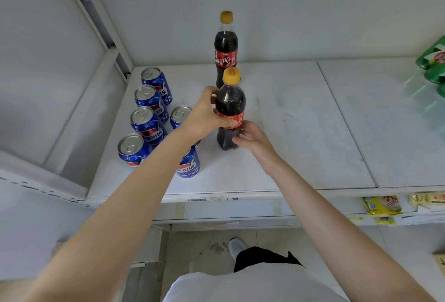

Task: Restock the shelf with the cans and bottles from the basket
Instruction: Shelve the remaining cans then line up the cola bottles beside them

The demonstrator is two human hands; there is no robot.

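The front bottle (230, 109), dark cola with a yellow cap and red label, stands upright on the white shelf (301, 133), directly in front of a second, matching bottle (225, 46) set nearer the back wall. The left hand (207, 115) is wrapped around its label band, thumb and fingers closed on it. The right hand (252, 138) rests against the lower body with fingers loosely curled, touching rather than clamping; it looks like a steadying touch while the bottle is lined up.

The main risk seems to be the bottle itself: it is tall with a narrow base, so a sideways tug as either hand lets go could tip it, and it stands near enough to the bottle behind to knock that one over too.

The left forearm passes right over the blue cans (147, 118), which stand in a row to the left with two more nearer the bottle. One can (189, 164) sits partly under that arm and close to the shelf's front edge; a low or careless withdrawal could likely catch it and send it off the shelf to the floor.

At the far right, green bottles (433, 66) are well apart and look unlikely to be disturbed. The basket is not in view.
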